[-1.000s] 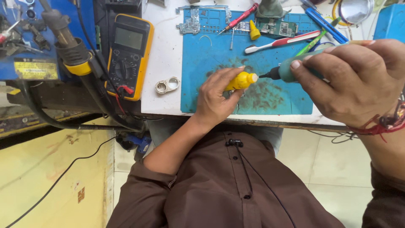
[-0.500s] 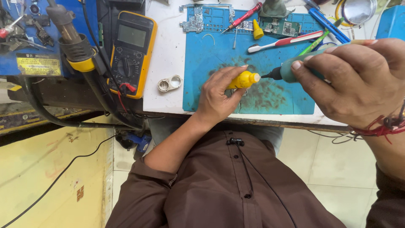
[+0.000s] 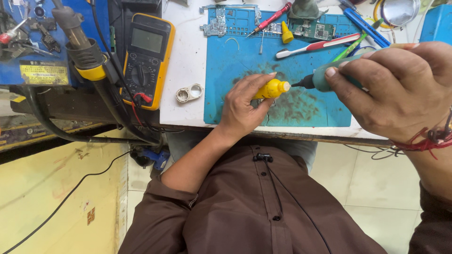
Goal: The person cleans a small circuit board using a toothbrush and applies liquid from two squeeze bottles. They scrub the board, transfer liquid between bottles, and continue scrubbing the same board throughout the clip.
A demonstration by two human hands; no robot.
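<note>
Over the blue mat (image 3: 235,56), my left hand (image 3: 242,106) fingers grasping yellow bottle (image 3: 270,88), right hand (image 3: 400,89) clenched round green tool (image 3: 325,79); its dark tip sits just beside the nozzle. I'd keep both steady, tips aligned.

Yellow multimeter (image 3: 147,59) left of blue mat (image 3: 235,56) (toothbrush (image 3: 318,46), red screwdriver (image 3: 270,19), circuit bd (image 3: 316,30) on top).

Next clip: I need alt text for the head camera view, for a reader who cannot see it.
Seen from above, the left hand holds a small yellow plastic bottle over a stained blue work mat, while the right hand points a grey-green pen-shaped tool at its nozzle. A yellow-cased multimeter lies left of the mat.
</note>
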